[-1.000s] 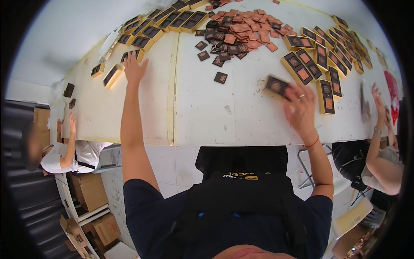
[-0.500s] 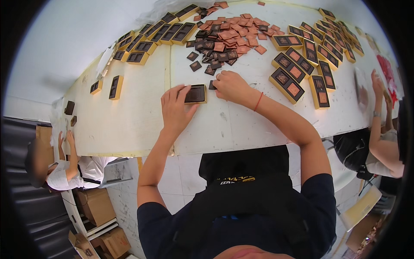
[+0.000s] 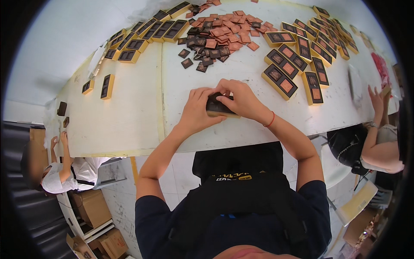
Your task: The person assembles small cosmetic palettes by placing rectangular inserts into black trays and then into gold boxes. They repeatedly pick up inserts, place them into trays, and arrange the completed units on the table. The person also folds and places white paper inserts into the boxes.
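- Left hand point(image 3: 196, 113) curled around the left end of a small dark box with a gold rim point(image 3: 220, 108), fingers bent over its top edge, thumb side underneath.
- Right hand point(image 3: 241, 100) clamped on the same box from the right, fingers pressed down across its dark top; thin red band point(image 3: 271, 120) at that wrist.
- Box held between both hands just above the white table point(image 3: 129, 116), close to the near edge, roughly in the middle of the view.
- Farther back on the table: loose heap of small square tiles point(image 3: 220, 39), copper-coloured ones on the right of the heap, dark ones on the left and front.
- Off to the right of the heap: rows of gold-rimmed trays point(image 3: 297, 64), each showing one dark square and one copper square, lying side by side at an angle.
- Back left: another line of gold-rimmed trays point(image 3: 146, 36) filled with dark squares; two more boxes point(image 3: 98, 85) standing apart nearer the left edge.
- Far right: another person's hand point(image 3: 376, 100) raised at the table's edge, arm bent.
- Lower left, below the table: a second person in a white top point(image 3: 64, 172), arms lifted toward the table end, cardboard cartons point(image 3: 92, 209) beside them.
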Motion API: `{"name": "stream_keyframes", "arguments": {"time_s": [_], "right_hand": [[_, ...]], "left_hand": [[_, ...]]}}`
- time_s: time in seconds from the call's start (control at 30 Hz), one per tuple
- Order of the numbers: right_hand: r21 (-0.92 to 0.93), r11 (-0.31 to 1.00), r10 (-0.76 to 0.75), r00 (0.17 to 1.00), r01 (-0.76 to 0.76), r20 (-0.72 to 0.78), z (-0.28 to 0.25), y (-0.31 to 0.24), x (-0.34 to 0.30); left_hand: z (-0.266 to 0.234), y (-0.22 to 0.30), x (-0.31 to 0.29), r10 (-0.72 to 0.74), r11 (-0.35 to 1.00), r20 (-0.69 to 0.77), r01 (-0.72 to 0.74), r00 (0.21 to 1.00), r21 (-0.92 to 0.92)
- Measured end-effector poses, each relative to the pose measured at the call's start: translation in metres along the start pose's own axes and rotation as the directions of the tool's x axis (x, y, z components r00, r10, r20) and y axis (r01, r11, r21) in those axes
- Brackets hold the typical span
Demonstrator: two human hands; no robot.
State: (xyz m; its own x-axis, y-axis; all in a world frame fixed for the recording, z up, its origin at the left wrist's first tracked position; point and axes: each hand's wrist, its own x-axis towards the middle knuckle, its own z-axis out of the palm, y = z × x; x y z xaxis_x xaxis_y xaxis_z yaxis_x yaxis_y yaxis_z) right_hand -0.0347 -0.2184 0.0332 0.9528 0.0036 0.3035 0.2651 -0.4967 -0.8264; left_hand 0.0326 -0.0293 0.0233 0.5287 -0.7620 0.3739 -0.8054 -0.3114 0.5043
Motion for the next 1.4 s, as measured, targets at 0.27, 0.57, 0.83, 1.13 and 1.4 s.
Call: {"name": "stream_keyframes", "arguments": {"time_s": [0.27,0.57,0.83,1.13,1.4], "right_hand": [[-0.329,0.906,-0.296,0.955,0.267,-0.040,0.017,-0.006,-0.021],[-0.303,0.922,-0.251,0.968,0.243,0.012,0.016,0.018,-0.001],[-0.790,0.612,-0.091,0.990,-0.028,-0.105,-0.062,0.126,0.105],[0.380,0.898,0.286,0.951,-0.224,-0.116,-0.075,0.045,0.066],[0.061,0.994,0.088,0.994,-0.092,0.059,-0.037,0.009,-0.018]], "left_hand": [[0.003,0.015,-0.029,-0.197,0.980,-0.042,0.197,0.979,-0.025],[0.010,0.013,-0.062,0.092,0.990,-0.173,-0.072,0.981,0.117],[0.011,0.014,-0.054,0.198,0.957,-0.190,-0.148,0.961,0.249],[0.010,0.011,-0.058,0.139,0.979,-0.198,-0.105,0.970,0.176],[0.010,0.014,-0.056,0.111,0.986,-0.192,-0.084,0.975,0.146]]}}
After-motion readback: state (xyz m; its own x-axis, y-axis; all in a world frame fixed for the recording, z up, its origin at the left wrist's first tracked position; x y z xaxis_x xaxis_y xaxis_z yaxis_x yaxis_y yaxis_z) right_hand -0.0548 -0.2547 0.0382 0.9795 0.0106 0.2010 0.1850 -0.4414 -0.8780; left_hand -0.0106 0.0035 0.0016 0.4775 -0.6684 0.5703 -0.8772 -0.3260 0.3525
